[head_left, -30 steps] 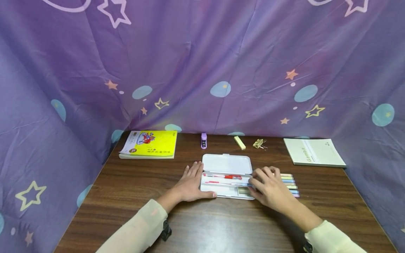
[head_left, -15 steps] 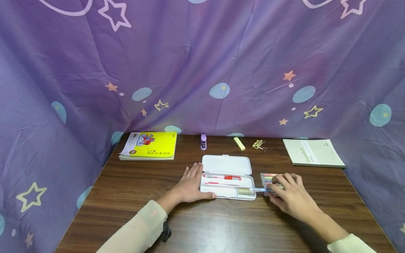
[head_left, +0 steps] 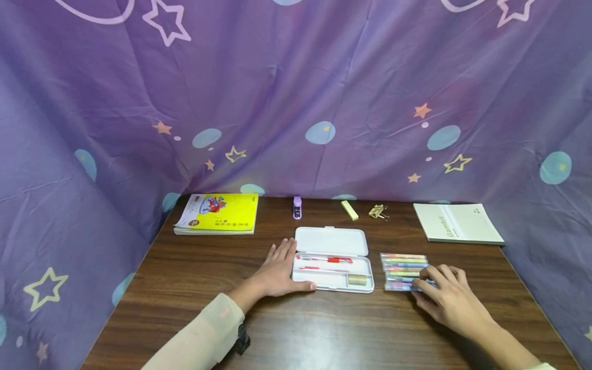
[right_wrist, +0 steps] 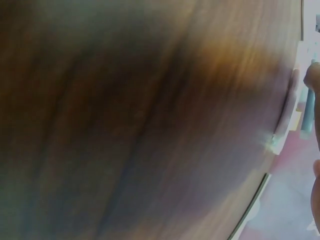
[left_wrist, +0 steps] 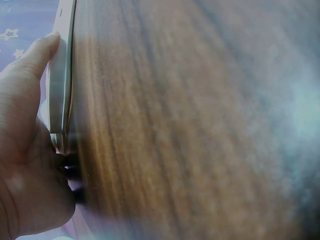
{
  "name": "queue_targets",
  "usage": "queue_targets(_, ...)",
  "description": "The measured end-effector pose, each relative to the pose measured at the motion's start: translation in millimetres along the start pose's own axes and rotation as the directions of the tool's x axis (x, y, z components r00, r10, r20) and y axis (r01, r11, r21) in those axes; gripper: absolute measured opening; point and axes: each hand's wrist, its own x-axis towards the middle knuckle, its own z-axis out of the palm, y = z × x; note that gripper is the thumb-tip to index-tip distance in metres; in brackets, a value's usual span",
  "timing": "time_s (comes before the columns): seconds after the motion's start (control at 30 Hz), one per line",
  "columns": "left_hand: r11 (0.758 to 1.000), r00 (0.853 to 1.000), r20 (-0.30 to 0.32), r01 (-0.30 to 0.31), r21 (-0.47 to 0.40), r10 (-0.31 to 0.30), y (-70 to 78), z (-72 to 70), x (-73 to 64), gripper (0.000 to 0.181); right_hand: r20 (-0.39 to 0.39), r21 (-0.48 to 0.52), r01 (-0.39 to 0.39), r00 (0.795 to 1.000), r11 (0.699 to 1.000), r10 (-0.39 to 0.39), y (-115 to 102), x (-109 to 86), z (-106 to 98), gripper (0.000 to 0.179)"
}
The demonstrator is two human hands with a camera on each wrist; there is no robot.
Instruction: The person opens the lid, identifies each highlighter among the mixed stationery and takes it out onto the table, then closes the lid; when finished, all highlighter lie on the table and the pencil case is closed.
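Note:
A white pencil case (head_left: 319, 280) lies with its lid (head_left: 331, 241) folded back. Inside are a red pen (head_left: 337, 260), a thin red-ended stick (head_left: 310, 267) and an olive-gold block (head_left: 357, 279) in the small compartment. My left hand (head_left: 277, 272) rests against the case's left end, fingers straight along its side and thumb on the front edge. To the right, several pastel pens (head_left: 402, 261) lie side by side in a row. My right hand (head_left: 450, 298) is at the row's near right end, fingertips pinching a blue pen (right_wrist: 307, 115); the fingers partly hide it.
Along the back are a yellow book (head_left: 231, 213), a purple stapler (head_left: 297, 208), a pale yellow bar (head_left: 349, 210), gold binder clips (head_left: 378, 210) and a pale green notebook (head_left: 458, 222). A purple curtain (head_left: 296, 103) hangs behind the wooden table (head_left: 208, 262).
My right hand has drawn a blue pen out of the case and carried it right to the row of pens. My left hand has stayed at the case.

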Motion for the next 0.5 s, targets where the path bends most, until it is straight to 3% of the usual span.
queue_targets(0.5,1.0,1.0,-0.001,-0.001,-0.007,0.001,1.5,0.1,-0.4,0.133,0.024,-0.01,-0.028,0.999,1.0,0.028,4.4,-12.7,-2.3,0.066)
